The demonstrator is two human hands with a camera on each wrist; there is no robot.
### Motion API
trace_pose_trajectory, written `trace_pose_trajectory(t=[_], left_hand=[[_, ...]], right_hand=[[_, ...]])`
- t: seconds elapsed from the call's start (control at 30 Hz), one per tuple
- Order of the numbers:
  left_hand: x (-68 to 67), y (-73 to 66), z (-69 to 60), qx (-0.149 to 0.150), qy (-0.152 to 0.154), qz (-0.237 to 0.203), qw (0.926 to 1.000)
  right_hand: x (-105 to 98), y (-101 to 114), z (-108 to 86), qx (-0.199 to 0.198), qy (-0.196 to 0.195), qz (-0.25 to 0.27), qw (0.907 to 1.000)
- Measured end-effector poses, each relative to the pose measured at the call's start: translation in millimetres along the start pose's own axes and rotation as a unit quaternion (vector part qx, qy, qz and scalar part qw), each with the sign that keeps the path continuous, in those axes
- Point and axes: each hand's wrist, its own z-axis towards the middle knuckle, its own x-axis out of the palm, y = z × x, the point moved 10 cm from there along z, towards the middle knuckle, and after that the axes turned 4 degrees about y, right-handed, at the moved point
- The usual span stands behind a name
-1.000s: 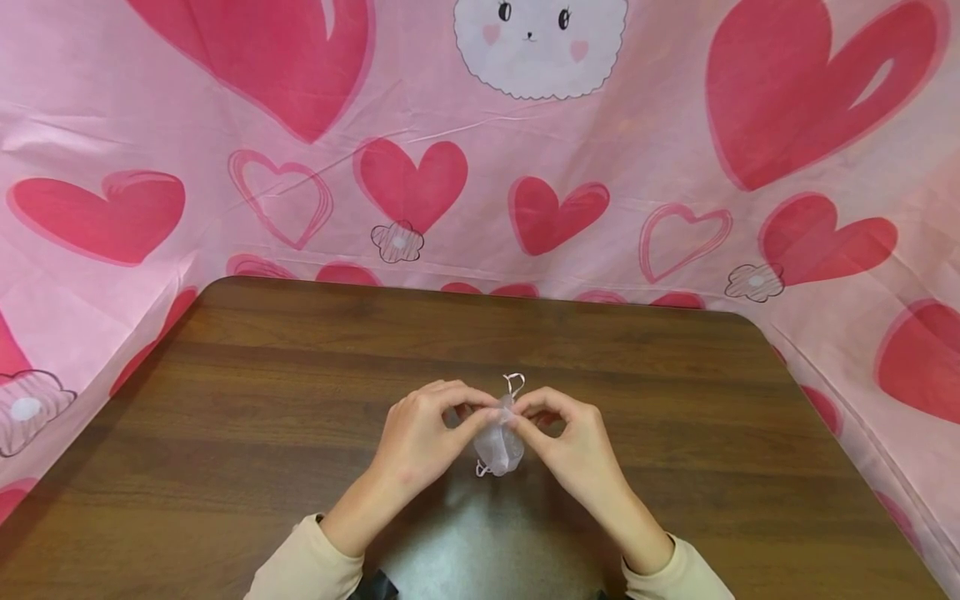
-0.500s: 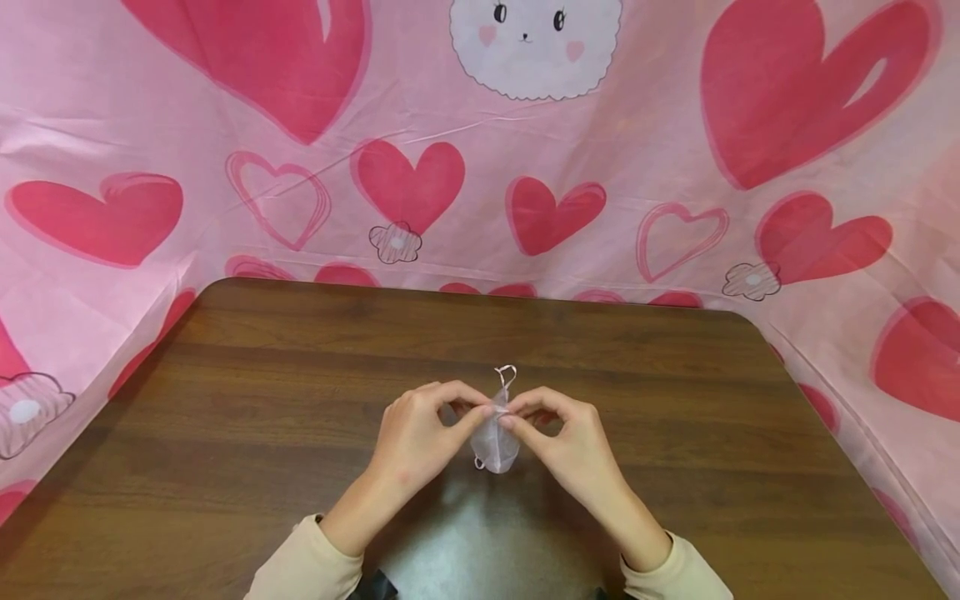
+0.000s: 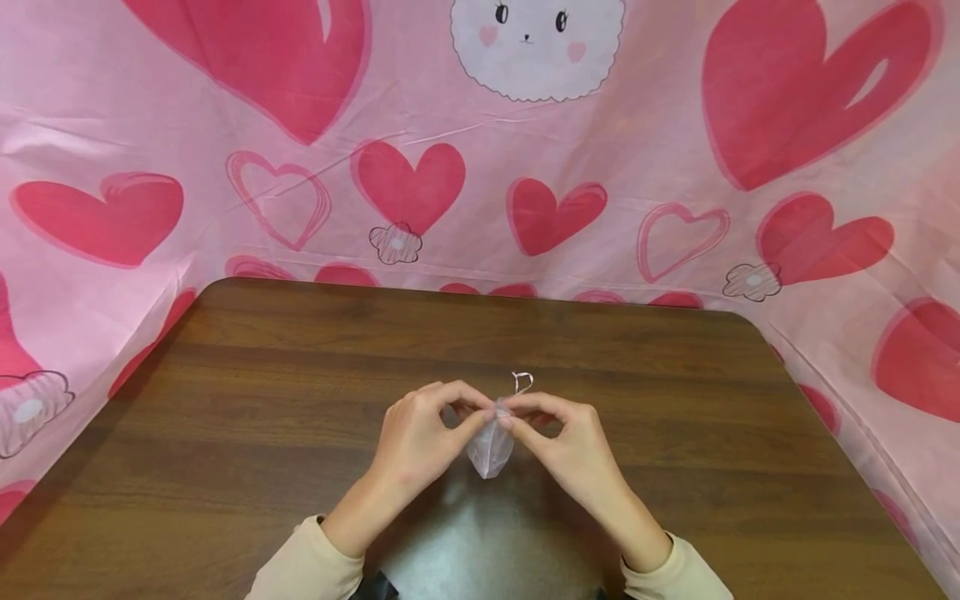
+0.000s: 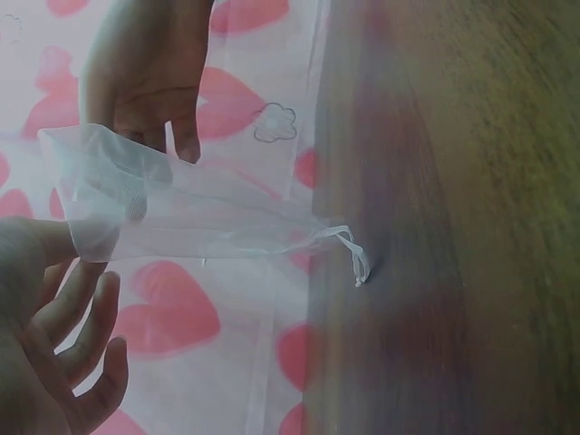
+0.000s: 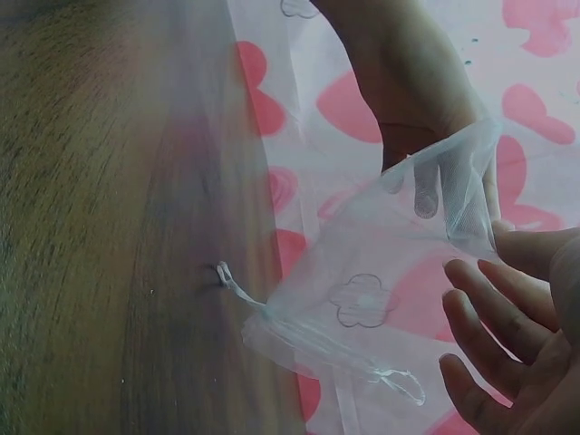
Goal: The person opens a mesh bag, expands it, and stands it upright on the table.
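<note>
A sheer white mesh pouch (image 3: 489,450) hangs between the two hands over the middle of the table. My left hand (image 3: 422,433) pinches one side of its upper part between thumb and forefinger; my right hand (image 3: 577,437) pinches the other side, the fingertips nearly meeting. White cord (image 3: 522,382) loops out beyond the fingers. In the left wrist view the pouch (image 4: 199,213) is stretched wide, its cord end (image 4: 355,258) near the table. In the right wrist view cord loops show at both ends of the gathered edge (image 5: 317,344).
The brown wooden table (image 3: 300,350) has rounded far corners. Pink cloth (image 3: 480,108) with red hearts surrounds its far edge and sides. Dark objects (image 3: 378,586) show beside the sleeves at the bottom edge.
The pouch has tilted, its lower end shifting left and the upper cord loop shifting right. The small loop at its lower left has gone out of view. Both hands stay nearly in place.
</note>
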Motion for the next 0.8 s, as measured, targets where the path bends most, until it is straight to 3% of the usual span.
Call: trace_pose_trajectory(t=[0.23,0.53,0.8], left_hand=[[2.3,0.5,0.5,0.000,0.009,-0.004,0.9999],[7.5,2.0,1.3,-0.003,0.034,0.026,0.9991],[5.8,7.2,1.3,-0.021,0.034,0.036,0.9986]], right_hand=[[-1.1,2.0,-0.1,-0.013,-0.009,0.001,0.9999],[-3.5,1.4,1.4,-0.009,-0.021,-0.012,0.9997],[-4.1,2.6,3.4,-0.018,-0.030,-0.026,0.9991]])
